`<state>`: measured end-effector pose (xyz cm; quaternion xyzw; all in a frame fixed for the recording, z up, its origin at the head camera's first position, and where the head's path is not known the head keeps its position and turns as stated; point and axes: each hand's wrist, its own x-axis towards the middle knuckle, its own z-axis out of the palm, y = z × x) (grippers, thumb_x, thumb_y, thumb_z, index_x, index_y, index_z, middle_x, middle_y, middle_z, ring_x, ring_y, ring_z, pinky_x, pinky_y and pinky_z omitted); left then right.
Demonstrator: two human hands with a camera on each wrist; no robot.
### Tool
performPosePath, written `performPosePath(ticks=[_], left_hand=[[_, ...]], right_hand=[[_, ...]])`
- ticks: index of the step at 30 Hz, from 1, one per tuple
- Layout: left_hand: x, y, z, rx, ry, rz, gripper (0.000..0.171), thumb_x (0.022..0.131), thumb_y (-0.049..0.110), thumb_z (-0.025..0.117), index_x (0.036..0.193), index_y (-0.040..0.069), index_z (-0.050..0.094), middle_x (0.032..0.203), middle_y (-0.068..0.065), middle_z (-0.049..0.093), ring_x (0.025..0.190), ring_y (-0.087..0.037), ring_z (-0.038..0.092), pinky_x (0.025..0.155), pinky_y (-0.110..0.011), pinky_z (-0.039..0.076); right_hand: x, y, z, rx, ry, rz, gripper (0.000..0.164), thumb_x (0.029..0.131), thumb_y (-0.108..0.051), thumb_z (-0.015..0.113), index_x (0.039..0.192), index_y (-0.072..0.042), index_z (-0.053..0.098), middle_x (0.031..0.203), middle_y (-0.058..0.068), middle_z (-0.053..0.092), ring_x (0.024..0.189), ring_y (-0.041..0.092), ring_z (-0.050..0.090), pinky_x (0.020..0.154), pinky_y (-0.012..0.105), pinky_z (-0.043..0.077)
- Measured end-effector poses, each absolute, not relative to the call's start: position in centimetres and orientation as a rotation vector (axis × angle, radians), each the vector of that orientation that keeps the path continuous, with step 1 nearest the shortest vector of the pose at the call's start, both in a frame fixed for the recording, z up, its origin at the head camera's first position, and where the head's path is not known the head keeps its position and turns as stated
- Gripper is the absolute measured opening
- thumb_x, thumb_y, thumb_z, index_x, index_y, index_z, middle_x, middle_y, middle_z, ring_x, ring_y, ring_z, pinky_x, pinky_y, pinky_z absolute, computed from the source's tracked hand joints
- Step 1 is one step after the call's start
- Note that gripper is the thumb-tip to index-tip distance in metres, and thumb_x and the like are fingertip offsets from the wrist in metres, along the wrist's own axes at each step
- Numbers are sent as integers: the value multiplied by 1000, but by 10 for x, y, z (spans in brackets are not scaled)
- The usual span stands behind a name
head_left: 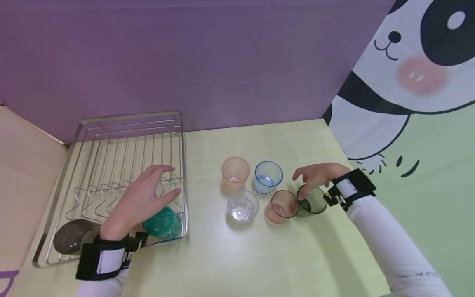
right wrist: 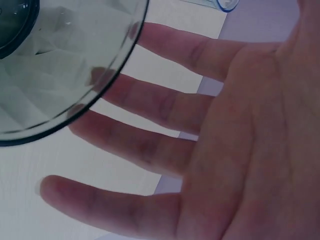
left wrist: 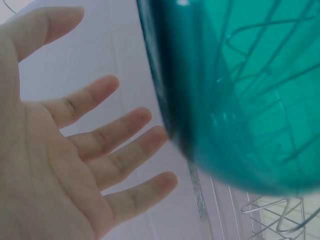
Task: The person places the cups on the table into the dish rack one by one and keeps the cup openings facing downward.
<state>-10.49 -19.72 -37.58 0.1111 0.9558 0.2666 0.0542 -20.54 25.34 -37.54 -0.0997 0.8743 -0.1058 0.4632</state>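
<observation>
Clearly, we have both hands spread. Our right hand (head_left: 320, 174) is at the grey glass (head_left: 316, 203), its fingers apart and fairly straight; from the right wrist, some fingertips show through the glass's wall, though we cannot tell whether they press on it. Just left of that hand and a little nearer to us stands the pink glass (head_left: 283, 208), beside the grey one. Further left of the hand we see the blue glass (head_left: 268, 178), then the clear glass (head_left: 243, 207) and, behind that, the peach glass (head_left: 235, 174), all on the worktop (head_left: 237, 264).

Our left hand (head_left: 140, 202) hangs over the wire rack (head_left: 184, 165), thumb and fingers well apart. Below its thumb, on our side, the green glass (head_left: 162, 223) sits in the rack's near right corner. Left of that hand's wrist, the brown glass (head_left: 70, 237) lies in the near left corner.
</observation>
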Motion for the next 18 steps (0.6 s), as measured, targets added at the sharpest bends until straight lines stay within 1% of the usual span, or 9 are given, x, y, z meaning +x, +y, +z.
performPosePath(ticks=[5, 9, 13, 18], left_hand=[[-105, -197, -377, 335, 2903, 818, 66, 95, 47, 60, 146, 9, 42, 153, -21, 39, 138, -43, 40, 106, -68, 37], [-104, -197, -377, 342, 2910, 822, 64, 95, 46, 61, 145, 10, 44, 153, -20, 40, 138, -42, 40, 106, -68, 38], [-103, -198, -375, 351, 2922, 825, 61, 95, 43, 62, 144, 11, 45, 152, -20, 40, 138, -42, 39, 106, -68, 37], [-101, -200, -372, 357, 2934, 823, 61, 95, 43, 62, 144, 10, 46, 152, -21, 40, 137, -44, 39, 105, -69, 37]], right_hand=[[-205, 255, -381, -225, 2129, -282, 81, 75, -41, 80, 143, -16, 44, 147, 28, 41, 126, 41, 50, 85, 61, 54], [-205, 255, -384, -238, 2117, -296, 74, 76, -37, 79, 140, -16, 48, 146, 28, 42, 123, 40, 52, 81, 56, 57], [-204, 254, -385, -249, 2116, -297, 65, 77, -35, 78, 135, -17, 54, 145, 27, 43, 123, 40, 52, 76, 51, 59], [-202, 252, -387, -236, 2120, -282, 55, 78, -36, 77, 127, -19, 59, 147, 25, 42, 126, 39, 50, 73, 50, 59]])
